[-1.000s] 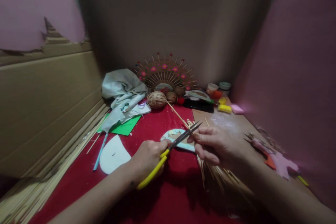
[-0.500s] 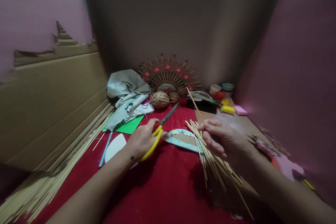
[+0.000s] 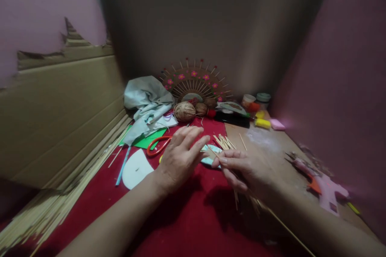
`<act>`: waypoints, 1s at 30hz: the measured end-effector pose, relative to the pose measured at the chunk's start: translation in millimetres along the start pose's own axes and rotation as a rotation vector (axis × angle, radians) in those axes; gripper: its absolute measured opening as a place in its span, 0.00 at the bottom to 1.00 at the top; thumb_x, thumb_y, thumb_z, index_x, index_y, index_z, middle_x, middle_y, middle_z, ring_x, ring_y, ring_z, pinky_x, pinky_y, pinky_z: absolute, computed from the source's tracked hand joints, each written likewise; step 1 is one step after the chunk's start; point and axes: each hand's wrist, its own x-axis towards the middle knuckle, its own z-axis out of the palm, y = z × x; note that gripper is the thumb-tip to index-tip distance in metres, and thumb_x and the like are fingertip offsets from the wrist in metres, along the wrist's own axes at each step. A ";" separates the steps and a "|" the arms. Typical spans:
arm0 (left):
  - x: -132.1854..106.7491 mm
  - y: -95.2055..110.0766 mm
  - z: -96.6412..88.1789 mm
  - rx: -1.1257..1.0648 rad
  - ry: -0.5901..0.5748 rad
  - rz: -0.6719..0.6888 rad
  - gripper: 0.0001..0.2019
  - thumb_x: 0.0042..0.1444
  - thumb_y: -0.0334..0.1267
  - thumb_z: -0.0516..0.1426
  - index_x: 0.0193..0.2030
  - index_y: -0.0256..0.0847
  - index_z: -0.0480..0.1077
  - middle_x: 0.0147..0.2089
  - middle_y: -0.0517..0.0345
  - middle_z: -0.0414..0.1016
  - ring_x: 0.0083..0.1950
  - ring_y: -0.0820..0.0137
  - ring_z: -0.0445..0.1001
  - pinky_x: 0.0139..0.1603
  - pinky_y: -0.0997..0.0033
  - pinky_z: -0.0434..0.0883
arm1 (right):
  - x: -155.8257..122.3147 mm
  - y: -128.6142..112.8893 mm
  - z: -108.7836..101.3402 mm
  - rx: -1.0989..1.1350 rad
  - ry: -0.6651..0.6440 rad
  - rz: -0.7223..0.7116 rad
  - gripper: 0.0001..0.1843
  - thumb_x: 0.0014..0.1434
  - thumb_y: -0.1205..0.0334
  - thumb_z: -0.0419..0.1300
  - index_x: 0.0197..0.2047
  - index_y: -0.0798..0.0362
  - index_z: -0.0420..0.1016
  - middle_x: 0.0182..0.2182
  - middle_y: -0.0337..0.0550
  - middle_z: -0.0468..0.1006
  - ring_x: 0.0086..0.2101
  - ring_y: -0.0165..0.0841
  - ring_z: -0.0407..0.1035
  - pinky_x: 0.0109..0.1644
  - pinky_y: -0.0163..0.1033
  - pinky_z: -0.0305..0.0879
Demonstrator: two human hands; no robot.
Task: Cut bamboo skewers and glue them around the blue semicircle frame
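Thin pale stick aslant in the right hand, orange-and-yellow-handled scissors partly behind the left hand.

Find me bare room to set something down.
The widest free patch is the red cloth nearest you, between your left arm and right arm. A narrower strip lies between that left arm and the long sticks. It's crowded at the back, around the crumpled cloth, twine balls and fan, and under your right hand, where short sticks lie.

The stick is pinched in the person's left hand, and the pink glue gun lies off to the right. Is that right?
Not quite: the head view shows the stick pinched in the right hand. The pink glue gun does lie off to the right.
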 end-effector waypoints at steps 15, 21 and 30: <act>-3.4 6.3 -0.3 0.100 -0.014 -0.016 0.12 0.60 0.40 0.54 0.33 0.33 0.72 0.32 0.48 0.72 0.36 0.61 0.64 0.41 0.56 0.67 | 3.5 14.8 9.0 0.247 -0.084 0.048 0.08 0.58 0.66 0.56 0.33 0.59 0.76 0.08 0.31 0.63 0.07 0.20 0.42 0.09 0.25 0.44; -1.6 6.1 -2.9 0.100 -0.010 0.003 0.11 0.62 0.38 0.51 0.34 0.36 0.72 0.32 0.53 0.72 0.38 0.64 0.66 0.52 0.53 0.64 | 0.7 12.8 7.1 0.256 -0.111 0.055 0.08 0.59 0.68 0.56 0.33 0.59 0.76 0.09 0.31 0.64 0.08 0.19 0.42 0.09 0.25 0.44; -4.3 9.2 -5.1 0.158 -0.056 -0.036 0.12 0.62 0.39 0.51 0.32 0.38 0.71 0.28 0.55 0.70 0.35 0.65 0.66 0.56 0.52 0.61 | 1.1 16.4 9.8 0.281 -0.101 0.054 0.09 0.59 0.67 0.55 0.32 0.59 0.76 0.09 0.31 0.63 0.07 0.19 0.41 0.08 0.25 0.45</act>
